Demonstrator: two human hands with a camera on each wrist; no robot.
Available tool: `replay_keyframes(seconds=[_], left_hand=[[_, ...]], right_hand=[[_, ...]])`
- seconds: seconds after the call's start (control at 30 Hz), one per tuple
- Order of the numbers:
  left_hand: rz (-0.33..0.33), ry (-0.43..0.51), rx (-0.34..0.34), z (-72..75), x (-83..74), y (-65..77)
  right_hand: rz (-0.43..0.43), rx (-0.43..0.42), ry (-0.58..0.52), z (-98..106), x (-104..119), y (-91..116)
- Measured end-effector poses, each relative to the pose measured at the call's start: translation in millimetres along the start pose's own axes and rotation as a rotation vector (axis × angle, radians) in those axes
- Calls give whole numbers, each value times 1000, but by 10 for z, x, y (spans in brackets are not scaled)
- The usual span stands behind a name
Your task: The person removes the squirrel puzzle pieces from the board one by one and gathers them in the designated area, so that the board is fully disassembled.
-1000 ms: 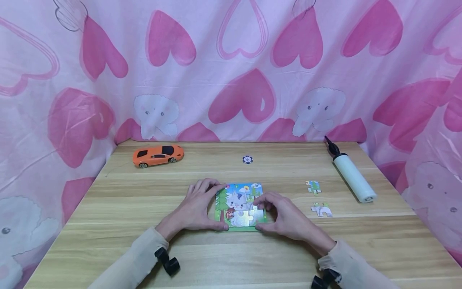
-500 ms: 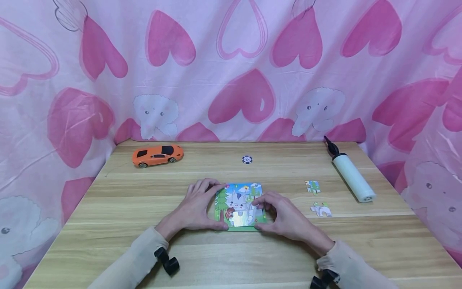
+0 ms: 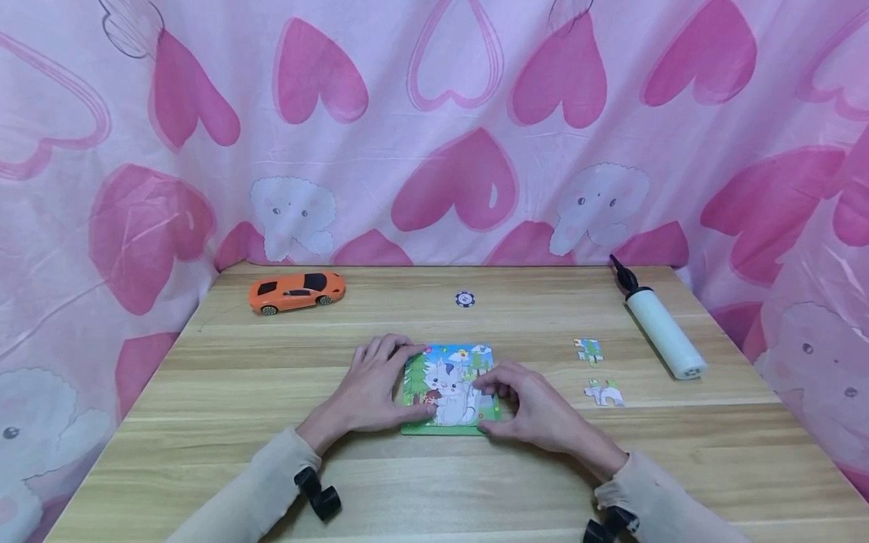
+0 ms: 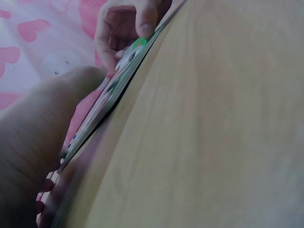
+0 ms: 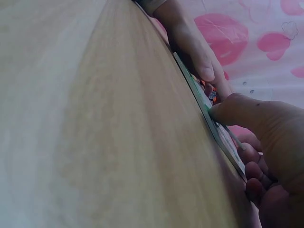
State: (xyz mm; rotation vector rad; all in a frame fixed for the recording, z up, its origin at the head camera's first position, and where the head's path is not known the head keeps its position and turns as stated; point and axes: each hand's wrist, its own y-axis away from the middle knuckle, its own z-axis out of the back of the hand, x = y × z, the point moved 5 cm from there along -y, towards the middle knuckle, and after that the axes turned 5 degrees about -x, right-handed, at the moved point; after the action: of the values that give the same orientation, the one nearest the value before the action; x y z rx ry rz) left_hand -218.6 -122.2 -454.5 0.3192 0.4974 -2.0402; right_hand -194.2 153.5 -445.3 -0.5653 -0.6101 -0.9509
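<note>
A small jigsaw puzzle (image 3: 448, 381) with a cartoon white animal lies in a green-edged tray on the table. My left hand (image 3: 376, 385) holds its left side, index finger at the upper left corner and thumb over the lower left of the picture. At the right side, my right hand (image 3: 536, 403) pinches a puzzle piece (image 5: 233, 137) between thumb and fingers. In the right wrist view that piece shows as a thin tilted edge just over the puzzle. Two loose parts, a blue-green puzzle piece (image 3: 589, 351) and a white-and-green puzzle piece (image 3: 604, 394), lie to the right.
An orange toy car (image 3: 297, 292) stands at the back left. A blue-and-white poker chip (image 3: 465, 299) lies at the back middle. On the right rests a pale hand pump (image 3: 665, 333) with a black nozzle. A pink heart-patterned curtain (image 3: 455, 181) hangs behind the table.
My left thumb has shifted from the puzzle's bottom edge up onto its lower left. The glare on the lower pieces has faded. My right hand has barely moved.
</note>
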Motion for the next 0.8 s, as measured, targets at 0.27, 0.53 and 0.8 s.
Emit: replay_keyframes(seconds=[0.27,0.53,0.8], left_hand=[[22,-18,-21,-25,-19,-14],[34,-11,-17,-42,-5,-18],[35,-9,-17,-58,13,-26]], right_hand=[[-5,-5,6,-6,8,-5],[-10,-12,0,7,31,3],[-18,-48,-20,49,30,1]])
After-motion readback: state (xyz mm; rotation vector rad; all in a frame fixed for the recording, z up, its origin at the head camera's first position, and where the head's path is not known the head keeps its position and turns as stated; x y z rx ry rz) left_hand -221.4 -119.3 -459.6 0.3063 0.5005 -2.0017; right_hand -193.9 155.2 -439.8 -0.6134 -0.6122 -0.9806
